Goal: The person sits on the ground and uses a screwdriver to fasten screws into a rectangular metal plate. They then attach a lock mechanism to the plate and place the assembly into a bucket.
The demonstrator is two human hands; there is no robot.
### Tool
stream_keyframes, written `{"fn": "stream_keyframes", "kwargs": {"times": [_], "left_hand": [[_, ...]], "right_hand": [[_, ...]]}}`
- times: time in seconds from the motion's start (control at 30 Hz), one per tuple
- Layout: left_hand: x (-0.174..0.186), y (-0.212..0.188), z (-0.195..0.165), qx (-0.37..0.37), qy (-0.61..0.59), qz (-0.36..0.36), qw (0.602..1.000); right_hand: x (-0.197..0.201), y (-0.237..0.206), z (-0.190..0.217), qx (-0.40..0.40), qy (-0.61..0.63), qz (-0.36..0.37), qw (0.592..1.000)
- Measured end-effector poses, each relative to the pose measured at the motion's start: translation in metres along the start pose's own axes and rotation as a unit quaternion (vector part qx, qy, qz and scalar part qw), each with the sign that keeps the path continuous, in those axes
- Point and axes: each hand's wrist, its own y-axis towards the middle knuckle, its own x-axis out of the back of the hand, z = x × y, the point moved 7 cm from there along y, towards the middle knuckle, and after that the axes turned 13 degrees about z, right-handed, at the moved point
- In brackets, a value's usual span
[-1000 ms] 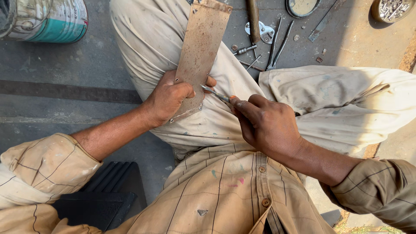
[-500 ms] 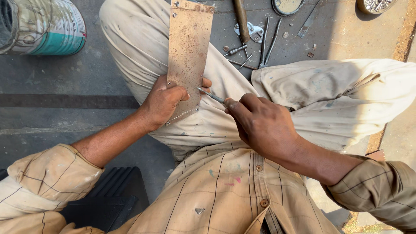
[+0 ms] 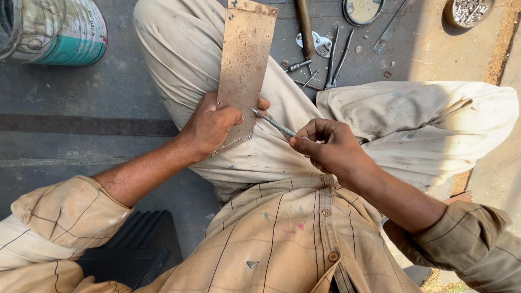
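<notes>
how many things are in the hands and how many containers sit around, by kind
rusty metal plate, in left hand: 1
thin metal tool, in right hand: 1
paint bucket: 1
bowl of small metal parts: 1
round tin lid: 1
total: 5

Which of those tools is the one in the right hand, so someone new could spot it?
Start at the long rusty metal plate resting on the person's leg, gripped at its lower end by the left hand. The right hand pinches a thin metal rod, its tip at the plate's lower right edge. The other tools lie on the ground; this one is held.

metal plate [image 3: 244, 65] on thigh [image 3: 179, 59] — tools [image 3: 325, 49] beyond
</notes>
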Motion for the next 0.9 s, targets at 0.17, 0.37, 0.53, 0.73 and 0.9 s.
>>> {"fn": "stream_keyframes", "kwargs": {"times": [0.17,0.37,0.53,0.73,0.9], "left_hand": [[-0.004,-0.002,0.002,-0.001,0.002,-0.007,1.000],[0.011,0.001,0.016,-0.022,-0.022,-0.005,1.000],[0.020,0.000,0.021,-0.028,-0.001,-0.016,0.999],[0.007,-0.007,0.007,-0.042,0.034,-0.002,0.999],[0.001,-0.007,0.011,-0.023,-0.054,-0.005,0.998]], "right_hand": [[-0.030,-0.048,0.057,0.296,-0.590,-0.135,0.739],[-0.031,-0.017,0.047,0.227,-0.598,-0.088,0.763],[-0.011,0.023,0.000,0.026,0.026,0.043,0.998],[-0.001,0.005,0.007,0.034,0.002,0.031,0.999],[-0.037,-0.048,0.057,0.295,-0.585,-0.147,0.741]]}}
